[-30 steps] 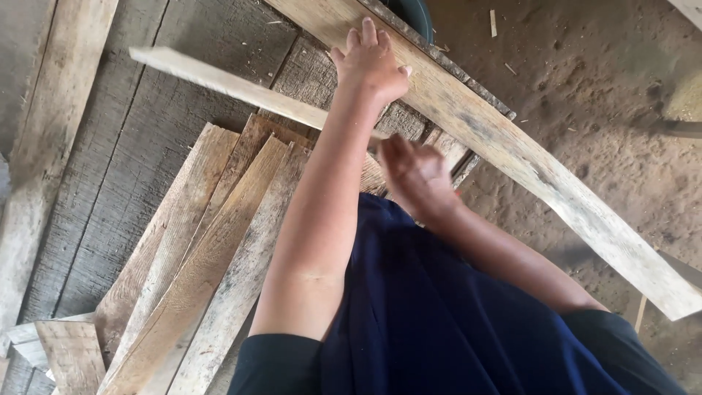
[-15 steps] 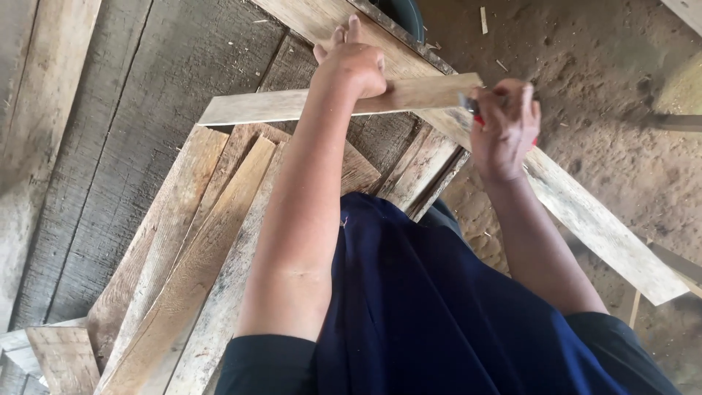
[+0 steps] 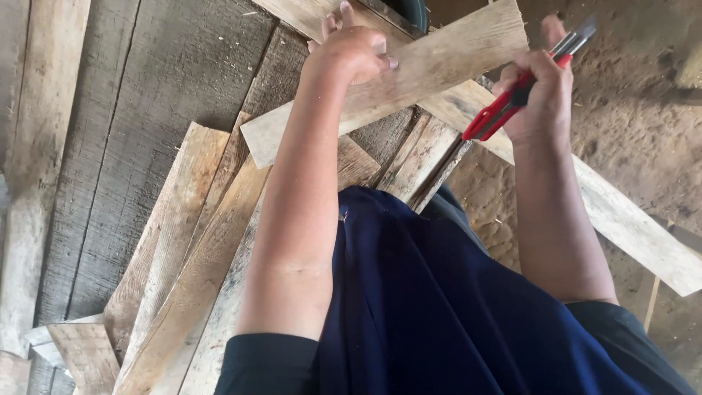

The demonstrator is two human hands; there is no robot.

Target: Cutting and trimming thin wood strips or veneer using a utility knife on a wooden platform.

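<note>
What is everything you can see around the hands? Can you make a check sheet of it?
Surface: grey weathered floorboards, sandy dirt ground on the right.
Job's things: pale wooden plank held up; red utility knife, blade pointing up.
Clutter: stack of wooden slats fanned out on the floorboards; long board running diagonally beneath the hands.
Grips: left hand grips the plank from above; right hand closed around the knife.
Cables: nothing seen.
Surroundings: dark blue clothing of the person fills the lower middle; dark round object at top edge, unclear.

Pale wooden slat (image 3: 439, 69) held tilted, raised off plank pile; red utility knife (image 3: 523, 88) at its right end, blade up.
</note>
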